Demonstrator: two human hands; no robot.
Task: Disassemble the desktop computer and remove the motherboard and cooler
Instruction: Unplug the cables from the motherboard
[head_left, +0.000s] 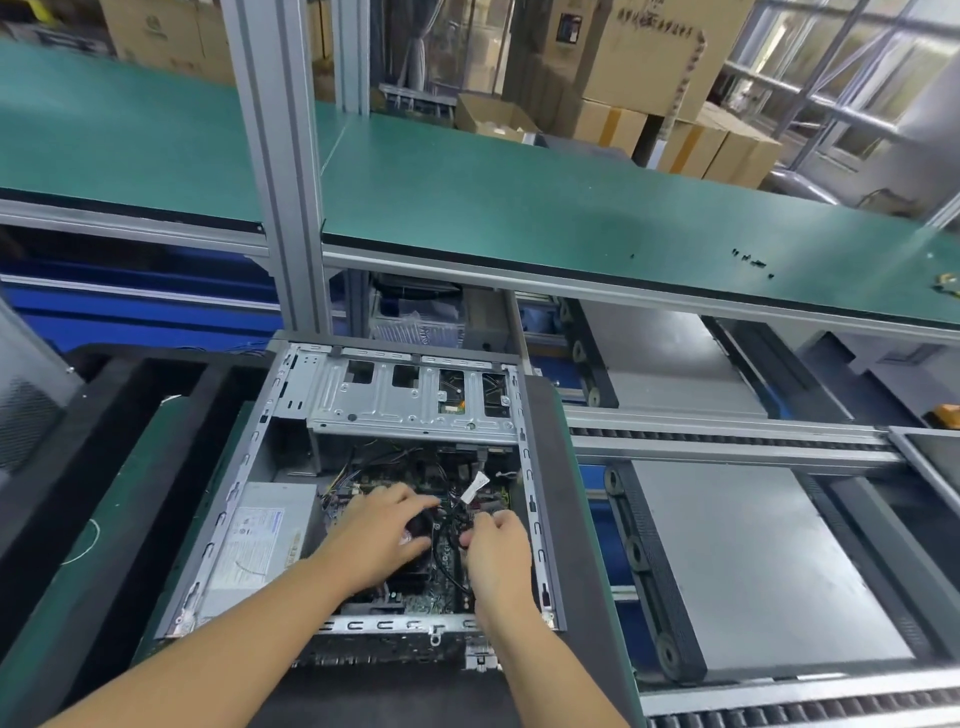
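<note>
Head view.

- One computer case (531, 499) lies on its side with the panel off, on the near bench (171, 467), which has a green top and black padding.
- Two hands are inside the case, both forearms bare.
- The left hand (379, 535) is at the middle of the case. Its fingers and thumb are curled round the black round cooler (422, 524) and grip it.
- The right hand (496, 545) is just beside the left hand, toward the case's right wall. Its fingers are curled tight and pinch a black cable (451, 525). I cannot tell how many cables are in the bundle.
- One motherboard (431, 603) is seated on the case floor. It shows green below and between the hands.
- One white tag (475, 488) hangs on the wiring just above the right hand.
- One power supply (260, 540), grey with a printed label, sits against the case's left wall.
- One metal drive cage (395, 400) spans the far end of the case and has four rectangular cutouts.
- The far bench (519, 197) has a green top and runs beyond the case. A small scatter of dark screws (748, 260) lies on it, well to the right of the case. They are too small to count.
- Two grey panels (753, 561) lie on the roller line to the right of the case, one nearer than the other.
- Cardboard boxes (639, 57) are stacked far behind the case, several of them.
</note>
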